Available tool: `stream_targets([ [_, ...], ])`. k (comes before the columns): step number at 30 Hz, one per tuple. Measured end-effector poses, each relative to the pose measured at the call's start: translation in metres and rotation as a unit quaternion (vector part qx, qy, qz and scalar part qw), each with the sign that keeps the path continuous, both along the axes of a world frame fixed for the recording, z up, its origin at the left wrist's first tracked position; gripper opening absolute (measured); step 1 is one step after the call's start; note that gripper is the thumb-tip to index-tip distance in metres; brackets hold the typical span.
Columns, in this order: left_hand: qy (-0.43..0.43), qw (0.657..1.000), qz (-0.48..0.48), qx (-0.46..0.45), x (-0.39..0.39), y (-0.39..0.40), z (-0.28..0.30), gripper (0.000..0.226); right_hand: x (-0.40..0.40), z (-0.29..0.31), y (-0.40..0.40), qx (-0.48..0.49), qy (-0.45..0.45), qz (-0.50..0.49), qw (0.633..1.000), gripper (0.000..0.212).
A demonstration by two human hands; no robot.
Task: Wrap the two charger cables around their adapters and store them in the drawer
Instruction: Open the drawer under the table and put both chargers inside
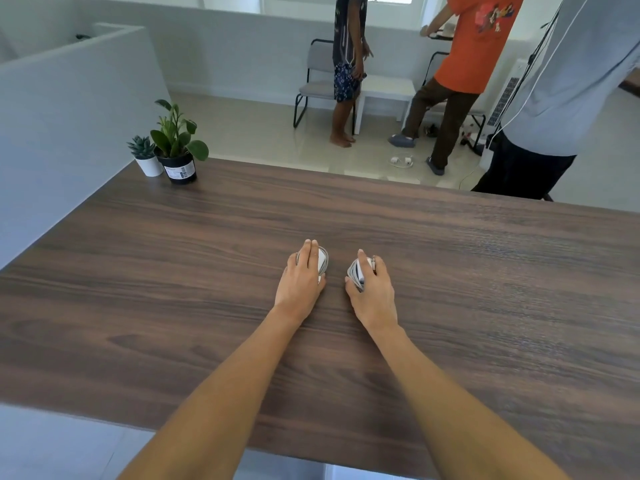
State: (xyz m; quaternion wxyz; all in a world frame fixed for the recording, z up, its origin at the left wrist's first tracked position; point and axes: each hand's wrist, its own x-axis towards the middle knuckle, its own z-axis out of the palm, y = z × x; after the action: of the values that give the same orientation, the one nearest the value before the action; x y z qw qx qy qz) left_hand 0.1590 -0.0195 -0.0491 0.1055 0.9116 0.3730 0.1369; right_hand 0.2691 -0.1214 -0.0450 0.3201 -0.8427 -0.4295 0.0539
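Note:
Two white charger adapters with cable wound around them rest on the dark wooden table (173, 306), near its middle. My left hand (302, 278) covers the left wrapped charger (322, 260), fingers closed over its top and thumb at its near side. My right hand (372, 289) grips the right wrapped charger (356, 271), whose grey and white coils show at the hand's left side. The two hands lie side by side, a short gap apart. No drawer is in view.
Two potted plants, one in a black pot (179, 168) and a small one in a white pot (149, 164), stand at the table's far left corner. Three people stand beyond the far edge, beside a chair (311, 88) and a white bench (384, 93). A grey partition runs along the left.

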Motion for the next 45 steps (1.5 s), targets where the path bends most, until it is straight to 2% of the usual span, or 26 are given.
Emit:
stream_targets([
  [13, -0.006, 0.998, -0.015, 0.061, -0.039, -0.046, 0.004, 0.079, -0.020, 0.005, -0.050, 0.001, 0.002, -0.008, 1.000, 0.062],
  [26, -0.035, 0.996, -0.007, 0.087, -0.073, -0.196, 0.027, 0.074, -0.048, 0.026, -0.194, -0.003, -0.009, -0.008, 1.000, 0.061],
  [32, -0.072, 0.996, -0.001, 0.046, -0.090, -0.268, 0.027, 0.066, -0.067, 0.025, -0.261, -0.005, -0.019, -0.021, 1.000, 0.061],
  [40, -0.068, 0.997, -0.022, 0.041, -0.113, -0.321, 0.023, 0.065, -0.094, 0.006, -0.319, 0.002, -0.004, -0.050, 0.999, 0.059],
  [45, -0.048, 0.997, -0.057, 0.014, -0.130, -0.349, -0.005, 0.071, -0.116, -0.012, -0.351, -0.018, 0.019, -0.082, 0.996, 0.058],
])
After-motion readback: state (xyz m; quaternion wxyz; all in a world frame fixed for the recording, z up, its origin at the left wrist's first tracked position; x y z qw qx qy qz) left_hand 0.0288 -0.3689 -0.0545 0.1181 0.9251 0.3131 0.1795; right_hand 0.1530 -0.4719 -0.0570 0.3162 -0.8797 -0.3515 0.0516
